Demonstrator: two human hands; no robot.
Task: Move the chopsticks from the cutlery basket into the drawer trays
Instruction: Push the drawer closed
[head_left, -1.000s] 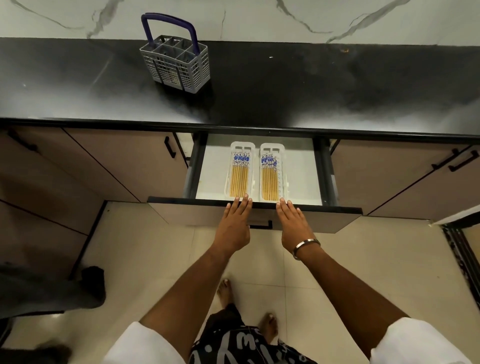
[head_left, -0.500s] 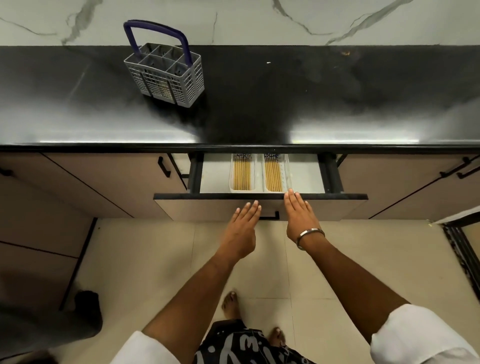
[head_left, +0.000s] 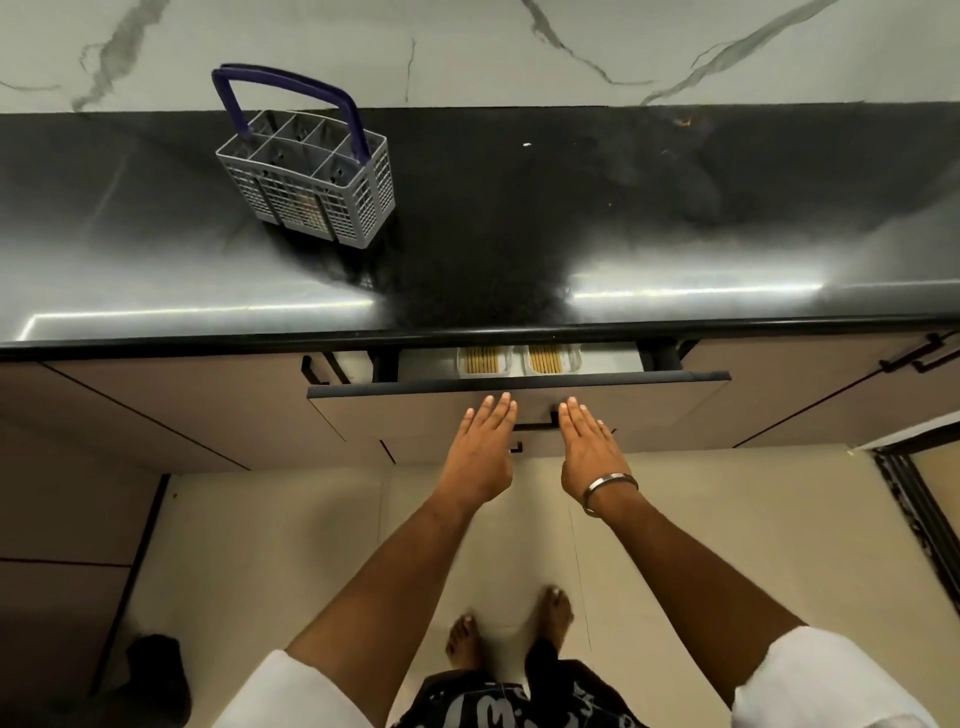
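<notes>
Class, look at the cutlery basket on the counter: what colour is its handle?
The handle is dark blue-purple, above the grey cutlery basket; the head view shows it.

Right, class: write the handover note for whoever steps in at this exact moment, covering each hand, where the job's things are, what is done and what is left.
Left hand: open, straight fingers flat against the beige drawer front.
Right hand: open, same pose, beside the black handle.
Things: two white plastic drawer trays sit side by side in the drawer, each holding wooden chopsticks. The grey plastic cutlery basket with the blue handle stands on the black countertop; its compartments look empty, though something pale shows through the mesh.
Done: chopsticks are in the trays.
Left: the drawer is only slightly open; push it fully shut, probably after checking the basket.
</notes>
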